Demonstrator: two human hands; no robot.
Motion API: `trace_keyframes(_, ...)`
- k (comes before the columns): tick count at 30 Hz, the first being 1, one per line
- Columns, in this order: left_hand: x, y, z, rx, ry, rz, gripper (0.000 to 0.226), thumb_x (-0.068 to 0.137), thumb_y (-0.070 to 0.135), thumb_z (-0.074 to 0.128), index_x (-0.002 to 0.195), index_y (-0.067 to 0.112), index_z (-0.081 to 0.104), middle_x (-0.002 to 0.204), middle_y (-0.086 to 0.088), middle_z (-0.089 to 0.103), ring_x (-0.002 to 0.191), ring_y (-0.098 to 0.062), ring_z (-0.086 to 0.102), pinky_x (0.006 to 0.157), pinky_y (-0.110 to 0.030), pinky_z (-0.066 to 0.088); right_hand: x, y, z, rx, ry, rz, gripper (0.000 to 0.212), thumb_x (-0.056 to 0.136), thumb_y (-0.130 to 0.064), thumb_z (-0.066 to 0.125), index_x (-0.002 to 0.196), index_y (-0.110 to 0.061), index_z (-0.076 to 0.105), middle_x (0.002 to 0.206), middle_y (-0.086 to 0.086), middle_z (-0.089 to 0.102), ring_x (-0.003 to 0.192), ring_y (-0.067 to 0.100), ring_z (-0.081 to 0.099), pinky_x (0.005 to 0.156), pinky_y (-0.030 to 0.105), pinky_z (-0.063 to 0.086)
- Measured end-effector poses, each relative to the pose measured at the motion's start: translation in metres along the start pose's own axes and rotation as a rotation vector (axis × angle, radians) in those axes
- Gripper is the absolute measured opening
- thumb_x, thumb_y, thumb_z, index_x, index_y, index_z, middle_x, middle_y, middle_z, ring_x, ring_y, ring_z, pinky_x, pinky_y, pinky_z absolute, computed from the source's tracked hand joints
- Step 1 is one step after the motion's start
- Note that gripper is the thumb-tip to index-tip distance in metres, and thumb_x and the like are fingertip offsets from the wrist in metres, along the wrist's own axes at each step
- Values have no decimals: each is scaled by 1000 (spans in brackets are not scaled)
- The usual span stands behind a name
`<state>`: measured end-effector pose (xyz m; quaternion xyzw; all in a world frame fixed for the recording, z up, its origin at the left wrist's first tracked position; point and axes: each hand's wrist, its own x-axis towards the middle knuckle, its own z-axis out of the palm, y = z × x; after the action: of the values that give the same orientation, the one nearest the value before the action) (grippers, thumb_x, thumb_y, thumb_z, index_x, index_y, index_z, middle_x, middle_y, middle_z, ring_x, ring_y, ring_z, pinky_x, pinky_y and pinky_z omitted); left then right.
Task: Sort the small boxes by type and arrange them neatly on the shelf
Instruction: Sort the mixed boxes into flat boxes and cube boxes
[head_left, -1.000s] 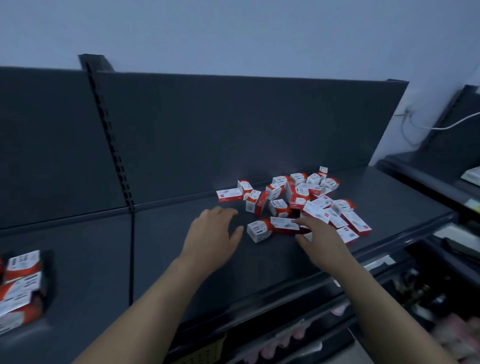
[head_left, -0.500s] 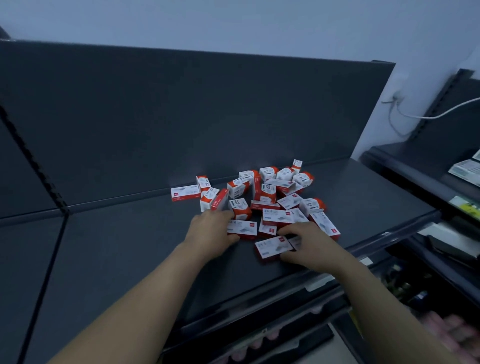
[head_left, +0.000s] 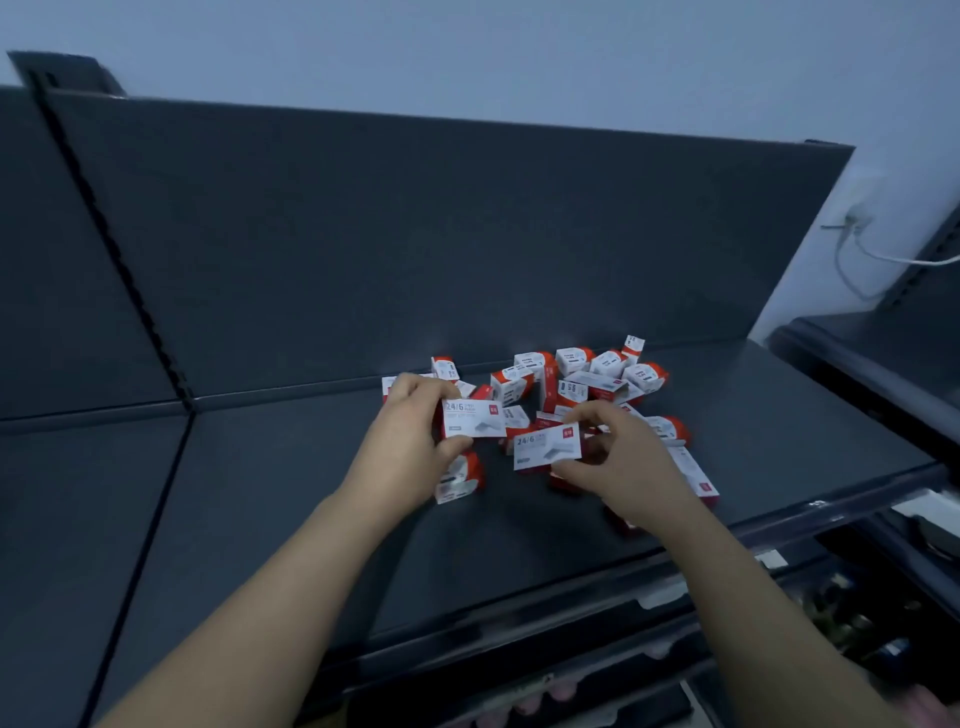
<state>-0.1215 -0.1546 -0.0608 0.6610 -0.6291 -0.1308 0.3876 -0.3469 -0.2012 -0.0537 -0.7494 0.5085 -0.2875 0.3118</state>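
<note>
Each hand pinches a flat box, label up, probably to compare types: left hand (head_left: 410, 447) holds one box (head_left: 474, 418), right hand (head_left: 621, 457) another (head_left: 546, 446). The unsorted pile (head_left: 576, 384) lies at twelve o'clock on the shelf (head_left: 779, 426).

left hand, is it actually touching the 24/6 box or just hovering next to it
Touching. The head view shows the left hand pinching the 24/6 box, with its fingers over the top edge and its thumb under the bottom edge.

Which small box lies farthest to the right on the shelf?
The long flat box beside the right hand, white on top with a red end; all others sit further left.
</note>
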Motion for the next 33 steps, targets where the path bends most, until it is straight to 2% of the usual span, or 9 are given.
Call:
trace_keyframes(3, -18, -14, -25, -16, 85, -60, 38, 76, 17, 77, 110, 20, 60, 108, 8, 46, 93, -8, 55, 90, -20, 44, 6, -21, 22, 52, -36, -59, 39, 74, -20, 78, 102, -36, 57, 109, -12, 66, 97, 6, 64, 79, 31, 57)
trace_keyframes(8, -56, -46, -80, -19, 214, -176, 29, 78, 16, 74, 99, 23, 56, 100, 9, 59, 90, -8, 58, 78, -22, 46, 9, -72, 68, 112, -122, -151, 38, 76, -10, 76, 98, -34, 57, 100, -14, 70, 93, 2, 67, 78, 27, 57)
trace_keyframes(10, -73, -62, -105, -12, 254, -220, 27, 80, 15, 73, 99, 24, 55, 99, 10, 61, 90, -7, 59, 73, -16, 45, 8, -96, 91, 138, -161, -176, 37, 76, -6, 75, 98, -31, 56, 94, -13, 71, 86, 3, 68, 74, 26, 57)
trace_keyframes(13, -102, -87, -147, 22, 310, -262, 30, 81, 16, 72, 104, 23, 55, 101, 10, 61, 91, -7, 59, 72, -11, 41, 0, -133, 131, 197, -187, -231, 37, 75, 1, 73, 95, -26, 57, 88, -9, 71, 77, 7, 68, 69, 24, 56)
trace_keyframes(17, -148, -122, -210, 110, 375, -325, 42, 82, 18, 72, 120, 19, 54, 108, 10, 55, 97, -8, 55, 83, -18, 39, -21, -188, 192, 254, -254, -272, 35, 75, -1, 73, 97, -23, 57, 87, -5, 71, 74, 9, 67, 70, 24, 56)
trace_keyframes(21, -202, -158, -280, 183, 433, -387, 46, 82, 18, 72, 125, 17, 55, 112, 6, 54, 97, -10, 54, 81, -14, 33, -47, -251, 257, 306, -308, -267, 39, 77, 1, 72, 96, -28, 56, 84, -8, 70, 65, -1, 61, 65, 20, 53)
trace_keyframes(25, -260, -195, -347, 234, 485, -455, 44, 81, 20, 72, 122, 20, 56, 112, 7, 55, 94, -5, 52, 82, -16, 36, -75, -308, 321, 320, -372, -283, 39, 79, 1, 71, 97, -29, 55, 84, -7, 70, 67, 1, 63, 67, 29, 56)
trace_keyframes(30, -326, -242, -416, 271, 533, -598, 42, 81, 22, 73, 119, 18, 58, 108, 4, 60, 91, -8, 52, 78, -19, 36, -105, -363, 394, 316, -469, -308, 41, 77, 2, 68, 96, -33, 55, 90, -8, 69, 80, 11, 68, 64, 32, 57)
trace_keyframes(33, -352, -267, -444, 302, 563, -668, 41, 81, 21, 73, 119, 17, 58, 109, 1, 62, 90, -9, 51, 76, -20, 35, -114, -388, 432, 306, -504, -308, 39, 77, 1, 67, 94, -31, 55, 87, -8, 70, 73, 12, 68, 57, 33, 55)
